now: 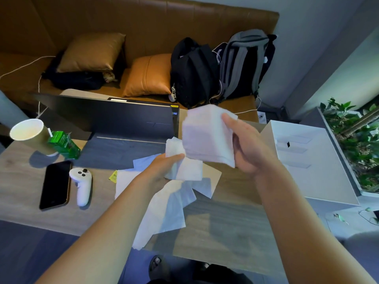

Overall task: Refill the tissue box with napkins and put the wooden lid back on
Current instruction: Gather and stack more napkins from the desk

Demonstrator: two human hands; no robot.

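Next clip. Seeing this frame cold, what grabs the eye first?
The thick white napkin stack held up mid-frame in the right hand, above the table. Just below it, the left hand pinches loose napkins, with more unfolded sheets spilling over the table's near edge. Then the paper cup at far left and two backpacks on the brown sofa behind.

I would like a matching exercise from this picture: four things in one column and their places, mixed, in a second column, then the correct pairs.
Things:
1. napkin stack
2. phone
3. paper cup
4. grey backpack

Places:
A. on the sofa
B. in the right hand
C. beside the green carton
D. flat on the table, left of the white controller

Pairs: 1-B, 2-D, 3-C, 4-A
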